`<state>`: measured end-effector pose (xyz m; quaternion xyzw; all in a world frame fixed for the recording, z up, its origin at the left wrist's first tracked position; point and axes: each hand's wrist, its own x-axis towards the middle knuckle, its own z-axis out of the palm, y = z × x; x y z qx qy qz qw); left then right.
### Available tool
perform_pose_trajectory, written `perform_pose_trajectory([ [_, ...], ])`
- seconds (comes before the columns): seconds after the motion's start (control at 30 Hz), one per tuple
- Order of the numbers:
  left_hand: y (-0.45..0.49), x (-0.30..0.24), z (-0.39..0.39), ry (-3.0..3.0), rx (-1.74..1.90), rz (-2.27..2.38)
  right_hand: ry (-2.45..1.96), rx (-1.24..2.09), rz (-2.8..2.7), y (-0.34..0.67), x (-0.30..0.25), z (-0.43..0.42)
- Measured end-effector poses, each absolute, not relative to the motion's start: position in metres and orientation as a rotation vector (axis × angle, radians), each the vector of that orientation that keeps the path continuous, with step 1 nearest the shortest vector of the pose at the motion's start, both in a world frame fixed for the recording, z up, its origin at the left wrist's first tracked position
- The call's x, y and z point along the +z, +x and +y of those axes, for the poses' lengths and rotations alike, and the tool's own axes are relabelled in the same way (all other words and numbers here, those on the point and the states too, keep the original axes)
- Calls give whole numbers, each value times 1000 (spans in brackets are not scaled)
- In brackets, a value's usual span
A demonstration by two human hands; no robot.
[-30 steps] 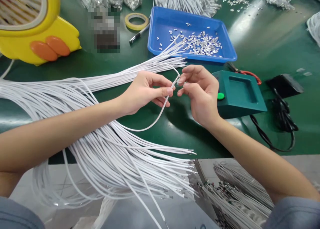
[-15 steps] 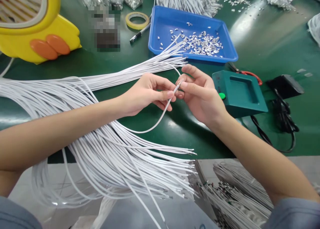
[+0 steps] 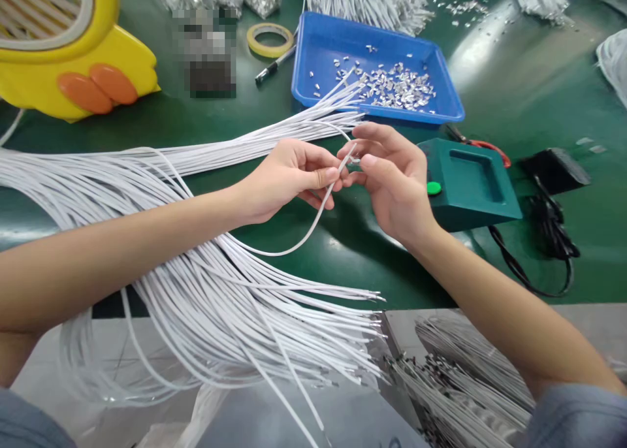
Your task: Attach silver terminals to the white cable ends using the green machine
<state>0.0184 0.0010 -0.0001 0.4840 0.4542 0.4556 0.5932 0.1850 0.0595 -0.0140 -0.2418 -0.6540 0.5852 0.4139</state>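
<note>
My left hand (image 3: 306,177) pinches a white wire (image 3: 313,228) near its end, thumb against the fingers. The wire's tip points up toward my right hand (image 3: 392,174), whose fingers curl close to it. A small shiny metal piece (image 3: 354,161) shows at my right thumb tip, between the thumb and fingers; its exact shape is unclear. A second wire curves from the upper wire bundle (image 3: 255,141) to behind the right fingers, where its end is hidden. A larger bundle of white wires (image 3: 235,304) lies under my left forearm, bare ends overhanging the table's front edge.
A blue tray (image 3: 306,56) holds several small metal pieces. On the right are a green device (image 3: 475,203) with a green button, red-handled pliers (image 3: 492,149) and a black cord (image 3: 551,229). Yellow tape (image 3: 252,43), a pen (image 3: 269,69) and a yellow duck-shaped fan (image 3: 117,63) are at the back left.
My right thumb has drawn back from the wire tip, which now shows more fully. The left hand has shifted slightly up and left, still pinching the wire.
</note>
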Motion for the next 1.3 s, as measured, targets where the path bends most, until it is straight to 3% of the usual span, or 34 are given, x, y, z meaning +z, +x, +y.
perform_pose_trajectory([
  [0.77, 22, 0, 1, 1279, 1106, 1071, -688, 1130, -1711, 187, -15, 58],
  [0.9, 22, -4, 1, 1482, 1164, 1165, -730, 1374, -1621, 187, -6, 55],
  [1.17, 14, -21, 8, 2190, 1538, 1328, -849, 2296, -1149, 187, 8, 60],
  [1.3, 13, -18, 9, 2118, 1650, 1313, -785, 2437, -1025, 186, 10, 60],
])
